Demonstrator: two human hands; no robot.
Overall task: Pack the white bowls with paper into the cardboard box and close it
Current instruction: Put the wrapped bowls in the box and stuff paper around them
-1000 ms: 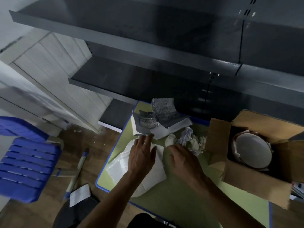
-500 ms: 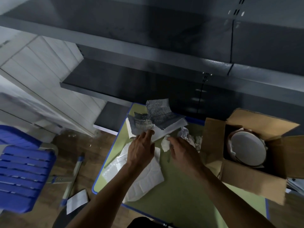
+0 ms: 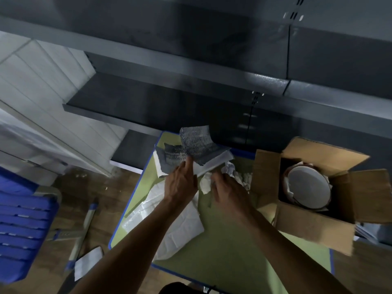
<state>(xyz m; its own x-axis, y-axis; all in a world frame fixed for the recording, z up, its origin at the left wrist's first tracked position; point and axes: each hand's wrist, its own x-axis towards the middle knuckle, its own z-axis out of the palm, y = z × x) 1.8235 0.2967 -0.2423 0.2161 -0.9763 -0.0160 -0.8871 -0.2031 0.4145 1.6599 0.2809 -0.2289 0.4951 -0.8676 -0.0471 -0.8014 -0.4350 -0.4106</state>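
Observation:
An open cardboard box (image 3: 314,225) stands on the right of the green table (image 3: 222,247). Inside it lies a white bowl (image 3: 309,187) with white paper round its edge. At the table's far end a silvery grey padded sheet (image 3: 197,143) lies on a white sheet. My left hand (image 3: 181,183) reaches forward, its straight fingers touching the grey sheet's near edge. My right hand (image 3: 230,193) is beside it, fingertips at a crumpled white paper (image 3: 205,184). The back of that hand hides its grip. Flat white paper sheets (image 3: 180,221) lie under my left forearm.
More crumpled paper (image 3: 237,177) lies between my right hand and the box. Dark metal shelves (image 3: 191,81) overhang the table's far side. A blue chair (image 3: 21,219) stands at the left. On the wooden floor lie a long tube (image 3: 84,225) and a white paper (image 3: 88,263).
Both hands have moved forward, away from me. The left went from the flat white sheets up to the grey sheet's edge, and the right closed in on the crumpled paper.

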